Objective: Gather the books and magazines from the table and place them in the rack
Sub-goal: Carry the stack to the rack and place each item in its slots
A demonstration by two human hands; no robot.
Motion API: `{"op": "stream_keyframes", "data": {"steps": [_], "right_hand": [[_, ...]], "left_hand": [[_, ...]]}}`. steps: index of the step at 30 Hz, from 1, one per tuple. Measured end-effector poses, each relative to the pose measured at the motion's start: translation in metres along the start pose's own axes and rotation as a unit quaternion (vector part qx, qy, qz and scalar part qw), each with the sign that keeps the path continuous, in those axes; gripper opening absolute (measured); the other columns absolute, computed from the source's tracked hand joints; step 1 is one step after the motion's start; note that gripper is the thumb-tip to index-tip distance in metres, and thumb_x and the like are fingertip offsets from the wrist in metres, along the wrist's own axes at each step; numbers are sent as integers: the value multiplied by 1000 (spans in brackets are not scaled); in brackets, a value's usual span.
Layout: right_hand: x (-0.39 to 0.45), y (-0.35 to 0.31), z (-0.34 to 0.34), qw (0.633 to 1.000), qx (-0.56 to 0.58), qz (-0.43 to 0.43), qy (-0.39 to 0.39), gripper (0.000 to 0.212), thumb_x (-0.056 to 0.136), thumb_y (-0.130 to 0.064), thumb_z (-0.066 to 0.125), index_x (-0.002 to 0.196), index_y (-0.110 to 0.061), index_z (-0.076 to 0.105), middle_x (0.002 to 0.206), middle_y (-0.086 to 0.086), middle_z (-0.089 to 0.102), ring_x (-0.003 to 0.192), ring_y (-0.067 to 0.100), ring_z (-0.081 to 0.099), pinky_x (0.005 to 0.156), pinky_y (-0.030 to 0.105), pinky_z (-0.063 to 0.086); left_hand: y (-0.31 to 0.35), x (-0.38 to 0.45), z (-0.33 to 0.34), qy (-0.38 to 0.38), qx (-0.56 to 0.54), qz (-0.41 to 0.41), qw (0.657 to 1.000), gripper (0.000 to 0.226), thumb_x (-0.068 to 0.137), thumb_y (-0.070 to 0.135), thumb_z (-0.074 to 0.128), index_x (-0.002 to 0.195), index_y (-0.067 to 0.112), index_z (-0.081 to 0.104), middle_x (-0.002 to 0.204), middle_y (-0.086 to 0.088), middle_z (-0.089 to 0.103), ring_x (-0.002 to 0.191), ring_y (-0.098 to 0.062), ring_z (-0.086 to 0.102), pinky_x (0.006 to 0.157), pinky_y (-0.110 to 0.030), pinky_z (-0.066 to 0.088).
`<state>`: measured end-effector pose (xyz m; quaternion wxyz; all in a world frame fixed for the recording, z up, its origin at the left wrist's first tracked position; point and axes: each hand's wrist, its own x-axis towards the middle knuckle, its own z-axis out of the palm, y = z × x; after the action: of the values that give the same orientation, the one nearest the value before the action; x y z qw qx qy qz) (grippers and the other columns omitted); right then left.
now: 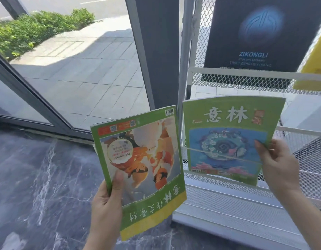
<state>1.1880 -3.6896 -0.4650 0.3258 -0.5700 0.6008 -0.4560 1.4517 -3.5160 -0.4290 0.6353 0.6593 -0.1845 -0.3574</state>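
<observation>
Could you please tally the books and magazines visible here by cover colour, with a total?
Green covers: 2, one magazine in the left hand, one in the right hand at the rack
Dark navy cover: 1, the book on the upper shelf
Total: 3

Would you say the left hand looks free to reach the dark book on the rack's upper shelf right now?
Probably not: the left hand is gripping an upside-down green magazine, and the dark book sits high behind the mesh rack.
</observation>
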Motion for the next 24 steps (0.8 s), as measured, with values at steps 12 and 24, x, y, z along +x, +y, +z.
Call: {"op": "stream_keyframes", "data": {"steps": [12, 24], "right_hand": [[-22, -16, -17, 986, -147, -20, 75, 34, 77, -22, 70, 98, -4, 51, 88, 11, 56, 84, 33, 52, 74, 38, 41], [-48, -70, -31, 939, 169, 104, -281, 21, 74, -9, 65, 93, -15, 68, 82, -8, 77, 79, 8, 70, 69, 16, 53]], "left_hand": [[-1, -11, -8, 9, -30, -23, 999, 68, 19, 78, 72, 76, 40, 74, 74, 11, 76, 78, -21, 68, 84, -49, 52], [26, -19, 61, -189, -32, 17, 981, 60, 30, 71, 76, 77, 34, 75, 79, 6, 77, 72, -9, 71, 58, -23, 56]]}}
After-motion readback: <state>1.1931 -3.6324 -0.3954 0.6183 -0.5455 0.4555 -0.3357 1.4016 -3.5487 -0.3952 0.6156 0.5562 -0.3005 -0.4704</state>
